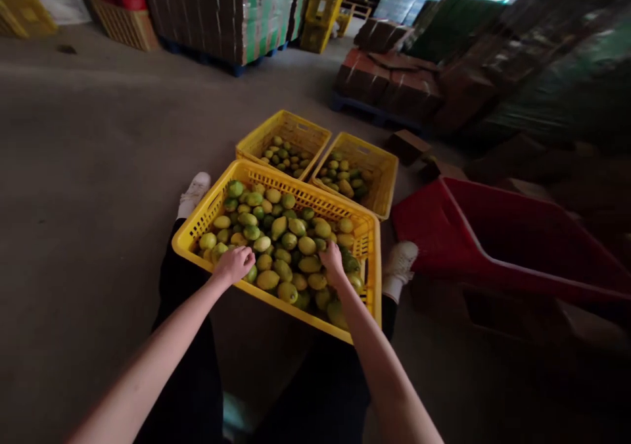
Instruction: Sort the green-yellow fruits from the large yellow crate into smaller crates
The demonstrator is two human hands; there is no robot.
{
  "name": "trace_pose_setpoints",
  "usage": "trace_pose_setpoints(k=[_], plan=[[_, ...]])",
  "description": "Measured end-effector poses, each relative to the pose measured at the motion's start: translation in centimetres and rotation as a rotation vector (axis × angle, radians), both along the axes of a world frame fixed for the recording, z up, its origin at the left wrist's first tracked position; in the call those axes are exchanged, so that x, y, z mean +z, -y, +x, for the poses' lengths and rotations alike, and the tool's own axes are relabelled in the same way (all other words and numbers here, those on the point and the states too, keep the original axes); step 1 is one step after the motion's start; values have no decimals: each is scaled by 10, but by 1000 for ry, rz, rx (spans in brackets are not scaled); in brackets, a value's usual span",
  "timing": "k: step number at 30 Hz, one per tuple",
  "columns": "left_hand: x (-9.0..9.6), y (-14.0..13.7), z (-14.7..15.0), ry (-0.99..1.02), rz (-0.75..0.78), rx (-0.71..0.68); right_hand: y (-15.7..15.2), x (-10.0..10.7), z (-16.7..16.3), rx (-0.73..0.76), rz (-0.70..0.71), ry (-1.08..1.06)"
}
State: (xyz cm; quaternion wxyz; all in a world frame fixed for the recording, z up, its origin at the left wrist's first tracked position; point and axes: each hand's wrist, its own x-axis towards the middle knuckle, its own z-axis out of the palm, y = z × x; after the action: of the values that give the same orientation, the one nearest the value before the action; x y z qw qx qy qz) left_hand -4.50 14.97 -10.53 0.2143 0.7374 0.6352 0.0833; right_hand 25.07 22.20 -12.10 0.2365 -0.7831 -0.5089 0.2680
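Observation:
A yellow plastic crate (197,233) sits tilted in front of me between my feet, filled with green and yellow lemons (279,227). Over its near left part is my left hand (234,264), its fingers curled closed just above the fruit. Whatever lies inside that hand, if anything, is hidden. My right hand (331,258) reaches down among the lemons on the right side, with its fingers bent and partly hidden. It touches the fruit there, but I cannot make out what is in its grip.
Beyond the crate stand two more yellow crates, a left one (251,143) and a right one (385,179), both holding lemons. A red tub (428,214) is at the right. Wrapped pallet stacks (211,10) and cardboard boxes (365,75) stand farther back.

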Motion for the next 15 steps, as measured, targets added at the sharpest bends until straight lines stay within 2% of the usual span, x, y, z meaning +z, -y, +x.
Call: trace_pose_setpoints(k=[3, 8, 12, 15], plan=[[6, 0, 5, -4, -22, 5, -27, -17, 2, -19, -84, 81], [10, -1, 9, 5, -68, 30, -23, -33, 8, 8, -152, 179], [9, -2, 9, 15, -97, 51, -20, -36, 1, -17, -188, 210], [8, -3, 9, 15, -97, 62, -22, -29, -6, -55, -175, 191]])
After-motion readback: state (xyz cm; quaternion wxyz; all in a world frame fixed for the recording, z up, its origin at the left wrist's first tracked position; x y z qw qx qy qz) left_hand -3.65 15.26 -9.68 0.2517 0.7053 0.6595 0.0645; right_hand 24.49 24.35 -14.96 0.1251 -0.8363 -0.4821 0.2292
